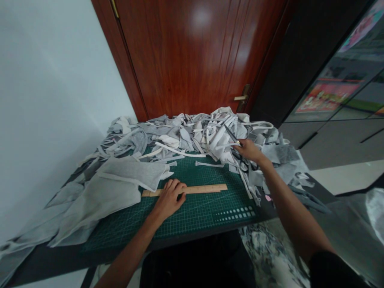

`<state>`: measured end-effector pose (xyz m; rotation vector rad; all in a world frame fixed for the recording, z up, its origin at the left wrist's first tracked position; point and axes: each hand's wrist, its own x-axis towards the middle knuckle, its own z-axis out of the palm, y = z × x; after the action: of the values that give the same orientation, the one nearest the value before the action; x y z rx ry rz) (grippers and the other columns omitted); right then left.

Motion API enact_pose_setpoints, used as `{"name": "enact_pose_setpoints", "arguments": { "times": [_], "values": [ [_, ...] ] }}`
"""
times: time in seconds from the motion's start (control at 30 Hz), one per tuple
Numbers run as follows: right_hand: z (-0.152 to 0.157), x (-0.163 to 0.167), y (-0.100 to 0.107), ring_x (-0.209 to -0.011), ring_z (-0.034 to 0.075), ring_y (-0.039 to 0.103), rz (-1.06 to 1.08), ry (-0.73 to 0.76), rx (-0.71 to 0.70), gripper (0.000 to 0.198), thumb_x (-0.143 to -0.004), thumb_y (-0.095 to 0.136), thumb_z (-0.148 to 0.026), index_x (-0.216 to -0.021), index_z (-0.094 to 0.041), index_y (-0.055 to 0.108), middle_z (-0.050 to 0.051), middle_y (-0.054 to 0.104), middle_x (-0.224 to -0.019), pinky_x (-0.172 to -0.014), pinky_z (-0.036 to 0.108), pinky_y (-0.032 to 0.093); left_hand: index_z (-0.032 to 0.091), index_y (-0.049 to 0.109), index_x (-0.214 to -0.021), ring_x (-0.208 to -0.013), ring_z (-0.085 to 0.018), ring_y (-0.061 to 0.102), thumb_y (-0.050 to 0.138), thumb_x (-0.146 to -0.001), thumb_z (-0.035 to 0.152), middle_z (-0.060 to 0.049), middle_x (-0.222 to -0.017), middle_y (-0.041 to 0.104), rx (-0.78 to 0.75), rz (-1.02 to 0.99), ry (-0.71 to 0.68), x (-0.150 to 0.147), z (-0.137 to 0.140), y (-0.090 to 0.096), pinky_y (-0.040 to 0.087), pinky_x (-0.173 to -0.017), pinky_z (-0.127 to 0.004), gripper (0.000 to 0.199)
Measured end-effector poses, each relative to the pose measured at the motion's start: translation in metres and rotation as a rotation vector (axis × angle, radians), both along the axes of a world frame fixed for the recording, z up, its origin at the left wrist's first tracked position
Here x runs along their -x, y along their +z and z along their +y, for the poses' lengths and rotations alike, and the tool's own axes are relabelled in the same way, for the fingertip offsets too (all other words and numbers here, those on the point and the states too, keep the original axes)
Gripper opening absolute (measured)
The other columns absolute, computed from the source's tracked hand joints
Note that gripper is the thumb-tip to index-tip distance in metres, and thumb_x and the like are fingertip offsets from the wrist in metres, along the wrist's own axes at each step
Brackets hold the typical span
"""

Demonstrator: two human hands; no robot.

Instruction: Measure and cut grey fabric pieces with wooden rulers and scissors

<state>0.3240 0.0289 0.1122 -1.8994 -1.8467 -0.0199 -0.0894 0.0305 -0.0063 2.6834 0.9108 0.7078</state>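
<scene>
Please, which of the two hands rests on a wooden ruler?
The left hand, lying across the wooden ruler; the right hand instead holds scissors beside the fabric scraps.

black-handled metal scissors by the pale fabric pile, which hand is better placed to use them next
The right hand, probably: it holds the black-handled metal scissors. The left hand is farther off, resting on the pale wooden ruler.

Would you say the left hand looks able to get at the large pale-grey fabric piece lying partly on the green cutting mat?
Probably yes: the left hand rests on a pale wooden ruler, close beside the fabric piece, with nothing visible standing between them.
</scene>
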Motion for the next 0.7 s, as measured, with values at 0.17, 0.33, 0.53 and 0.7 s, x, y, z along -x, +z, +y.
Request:
{"name": "enact_pose_setpoints", "arguments": {
  "times": [0.17,0.33,0.53,0.7],
  "values": [
    [-0.042,-0.070,-0.008,-0.061,0.019,0.061,-0.033,-0.037,0.261,0.035,-0.090,0.063,-0.048,-0.068,-0.021,0.065,0.006,0.068,-0.064,-0.059,0.028,0.044,0.023,0.060,-0.114,-0.106,-0.026,0.053,0.056,-0.096,0.017,-0.005,-0.110,0.059,0.001,0.004,-0.008,-0.001,0.000,0.001,0.045,-0.094,-0.044,0.020],
    [-0.075,-0.099,-0.040,-0.069,0.024,0.069,-0.082,-0.095,0.427,0.030,-0.083,0.072,-0.050,-0.073,-0.022,0.070,0.009,0.074,-0.073,-0.064,0.030,0.051,0.024,0.060,-0.113,-0.105,-0.026,0.054,0.055,-0.097,0.019,-0.005,-0.109,0.060,-0.018,-0.015,-0.007,0.000,0.003,-0.002,0.046,-0.093,-0.043,0.018],
    [-0.094,-0.111,-0.061,-0.086,0.025,0.074,-0.176,-0.040,0.528,0.028,-0.078,0.078,-0.034,-0.102,-0.022,0.076,0.010,0.077,-0.095,-0.080,0.032,0.055,0.023,0.061,-0.116,-0.109,-0.026,0.054,0.055,-0.099,0.020,-0.005,-0.111,0.060,-0.005,-0.010,-0.034,0.002,0.003,-0.002,0.047,-0.096,-0.043,0.018],
    [-0.112,-0.084,-0.040,-0.112,0.033,0.070,-0.128,-0.037,0.337,0.063,-0.076,0.081,-0.036,-0.135,-0.021,0.066,0.017,0.073,-0.120,-0.100,0.044,0.055,0.024,0.061,-0.119,-0.110,-0.025,0.055,0.056,-0.100,0.021,-0.005,-0.113,0.061,-0.011,-0.033,-0.055,0.002,0.004,-0.002,0.051,-0.098,-0.042,0.020]
  ]
}}
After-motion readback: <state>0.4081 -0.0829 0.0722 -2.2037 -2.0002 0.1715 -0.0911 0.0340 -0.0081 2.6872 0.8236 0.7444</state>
